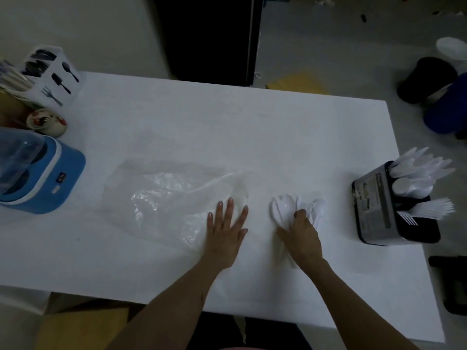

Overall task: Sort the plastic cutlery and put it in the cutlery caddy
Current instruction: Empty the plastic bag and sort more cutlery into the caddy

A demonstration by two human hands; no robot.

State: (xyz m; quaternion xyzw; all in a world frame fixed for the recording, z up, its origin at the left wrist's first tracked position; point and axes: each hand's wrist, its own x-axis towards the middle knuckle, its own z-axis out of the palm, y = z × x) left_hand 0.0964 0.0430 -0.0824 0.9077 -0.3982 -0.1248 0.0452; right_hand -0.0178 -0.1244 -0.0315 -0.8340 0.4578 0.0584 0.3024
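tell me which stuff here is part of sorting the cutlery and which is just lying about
Part of the job: white spoons gripped by the right hand; cutlery caddy on the right; clear plastic bag under the flat left hand.

Lying about: blue appliance; white utensil holder; small painted cup.

Dim, underexposed, bluish view; the white desk (227, 127) is brightest at its middle, corners darken, edges bow, details look soft.

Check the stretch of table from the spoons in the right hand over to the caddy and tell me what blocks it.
Nothing visible does. The right hand grips the white spoons; bare table runs from there to the caddy. The plastic bag lies on the other side, under the left hand.
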